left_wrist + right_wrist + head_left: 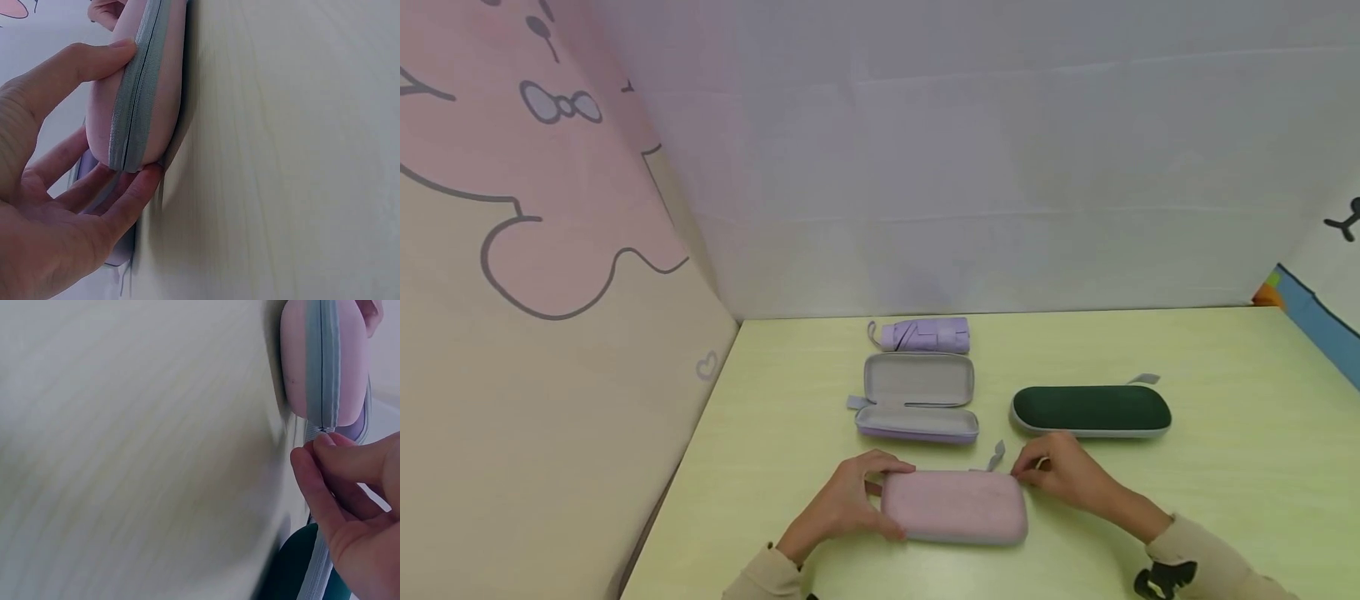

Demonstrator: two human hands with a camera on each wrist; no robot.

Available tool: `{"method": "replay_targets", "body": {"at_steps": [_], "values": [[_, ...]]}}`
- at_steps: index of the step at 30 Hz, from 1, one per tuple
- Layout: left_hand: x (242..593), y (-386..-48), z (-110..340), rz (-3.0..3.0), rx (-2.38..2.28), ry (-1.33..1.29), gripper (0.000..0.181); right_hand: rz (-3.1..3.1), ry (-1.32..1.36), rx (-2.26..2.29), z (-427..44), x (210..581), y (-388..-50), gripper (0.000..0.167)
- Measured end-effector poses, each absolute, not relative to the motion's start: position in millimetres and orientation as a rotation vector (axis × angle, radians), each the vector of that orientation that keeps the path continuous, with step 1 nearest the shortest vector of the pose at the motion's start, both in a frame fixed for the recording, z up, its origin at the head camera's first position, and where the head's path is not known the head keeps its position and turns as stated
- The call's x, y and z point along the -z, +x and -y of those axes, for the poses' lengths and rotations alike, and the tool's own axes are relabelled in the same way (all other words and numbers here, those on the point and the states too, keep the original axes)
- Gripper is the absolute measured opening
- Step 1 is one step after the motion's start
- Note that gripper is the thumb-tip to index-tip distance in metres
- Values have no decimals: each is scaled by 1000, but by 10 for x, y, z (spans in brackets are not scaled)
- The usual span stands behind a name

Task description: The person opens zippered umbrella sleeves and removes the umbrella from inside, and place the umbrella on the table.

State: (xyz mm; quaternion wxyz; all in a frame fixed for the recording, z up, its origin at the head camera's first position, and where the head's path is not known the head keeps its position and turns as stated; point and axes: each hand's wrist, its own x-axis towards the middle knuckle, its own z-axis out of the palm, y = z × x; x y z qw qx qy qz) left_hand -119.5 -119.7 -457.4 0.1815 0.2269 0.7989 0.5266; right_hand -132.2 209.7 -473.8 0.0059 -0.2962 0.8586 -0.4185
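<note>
A pink zippered case [955,507] lies closed on the table near its front. My left hand [859,498] grips its left end, thumb at the front edge and fingers behind; in the left wrist view the thumb lies by the grey zipper [140,87] and fingertips touch the lower side. At the case's back right corner my right hand [1067,477] pinches a small part, and the right wrist view shows thumb and fingertips meeting at the end of the zipper [322,369]. The pulled part itself is mostly hidden by the fingers. A grey ribbon [996,456] sticks up behind the case.
Behind the pink case an open purple case [917,423] shows its grey lining. A folded purple umbrella [928,335] lies beyond it. The dark green case [1092,410] stands closed behind my right hand. A white curtain [970,167] hangs at the table's back edge.
</note>
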Motion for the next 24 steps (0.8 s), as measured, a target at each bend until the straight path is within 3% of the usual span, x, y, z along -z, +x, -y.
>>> {"method": "replay_targets", "body": {"at_steps": [6, 24], "values": [[4786, -1257, 1243, -2264, -1475, 648, 69, -2672, -925, 1378, -2105, 4768, -1300, 19], [4799, -1261, 1247, -2260, -1498, 681, 68, -2566, -824, 1458, -2145, 4742, -1224, 16]]}}
